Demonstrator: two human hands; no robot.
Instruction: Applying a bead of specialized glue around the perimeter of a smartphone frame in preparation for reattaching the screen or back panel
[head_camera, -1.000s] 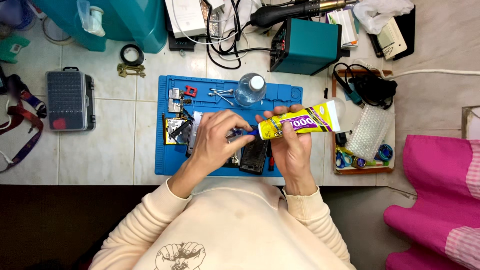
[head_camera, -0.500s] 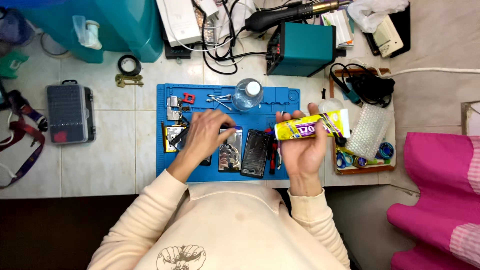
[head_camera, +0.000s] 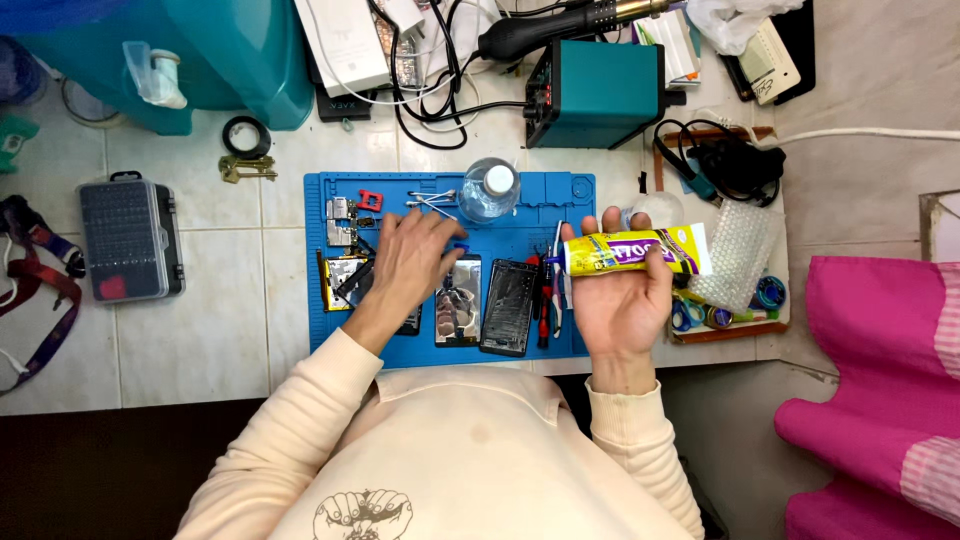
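Two hands work over the blue mat (head_camera: 540, 215). At the mat's right edge, the right hand (head_camera: 620, 300) is palm up, fingers and thumb wrapped around a yellow glue tube (head_camera: 630, 252) lying crosswise, nozzle toward the mat. On the mat's left half, the left hand (head_camera: 415, 265) rests flat, fingers spread, gripping nothing, beside a phone frame (head_camera: 510, 308). A bottle (head_camera: 490, 190) stands at the mat's top.
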